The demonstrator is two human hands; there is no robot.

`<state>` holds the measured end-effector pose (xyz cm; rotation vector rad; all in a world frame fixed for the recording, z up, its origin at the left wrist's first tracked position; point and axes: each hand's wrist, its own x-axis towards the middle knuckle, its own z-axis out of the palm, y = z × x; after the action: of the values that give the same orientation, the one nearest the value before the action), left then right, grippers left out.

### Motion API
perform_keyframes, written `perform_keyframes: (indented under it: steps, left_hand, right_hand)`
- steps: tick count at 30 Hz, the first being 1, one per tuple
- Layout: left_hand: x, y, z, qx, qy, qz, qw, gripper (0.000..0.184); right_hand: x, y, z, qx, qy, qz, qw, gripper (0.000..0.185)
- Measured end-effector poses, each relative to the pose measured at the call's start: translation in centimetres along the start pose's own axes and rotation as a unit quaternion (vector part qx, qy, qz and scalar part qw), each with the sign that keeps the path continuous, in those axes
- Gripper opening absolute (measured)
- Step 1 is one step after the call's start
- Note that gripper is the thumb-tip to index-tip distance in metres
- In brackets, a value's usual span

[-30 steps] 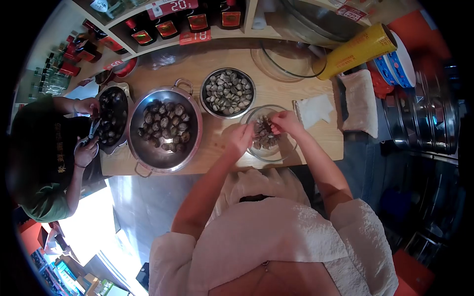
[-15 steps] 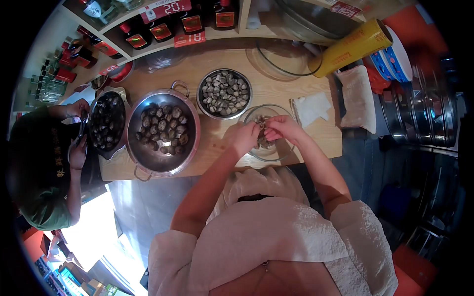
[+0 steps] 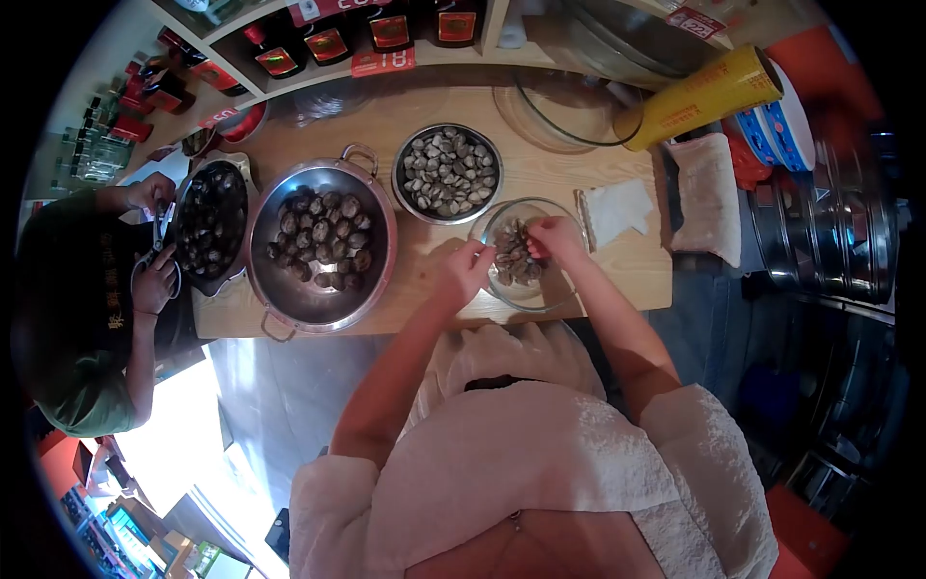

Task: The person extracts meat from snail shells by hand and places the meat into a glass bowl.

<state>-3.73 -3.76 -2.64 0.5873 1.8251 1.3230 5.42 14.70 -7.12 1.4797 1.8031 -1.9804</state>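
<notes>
Your left hand [image 3: 468, 272] has its fingertips bunched at the left rim of the glass bowl [image 3: 561, 287], though you can't tell from here whether they pinch anything; your right hand [image 3: 557, 239] curls over the bowl's right side, fingertips down at the small shellfish [image 3: 522, 272] lying inside, its grip likewise too small to make out. Work with both sets of fingertips low and inside the rim, so anything dropped lands in the bowl; handle one piece at a time, lightly, minding sharp shell edges; rest no weight on the glass.
</notes>
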Motion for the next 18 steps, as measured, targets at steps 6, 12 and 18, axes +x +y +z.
perform_keyframes:
  steps: [6, 12, 18]
  left_hand:
    - [0.1, -1.5, -0.1, -0.008, -0.018, -0.020, 1.000, 0.024]
    - [0.0, -0.7, -0.1, 0.026, -0.031, -0.013, 0.999, 0.020]
    - [-0.1, -1.0, -0.4, 0.010, -0.042, -0.011, 0.999, 0.021]
  right_hand:
    - [-0.4, 0.6, 0.5, -0.071, 0.027, -0.068, 0.995, 0.009]
    - [-0.4, 1.0, 0.3, -0.071, 0.028, -0.086, 0.993, 0.015]
    - [-2.0, -1.3, -0.3, -0.082, 0.049, -0.097, 0.991, 0.015]
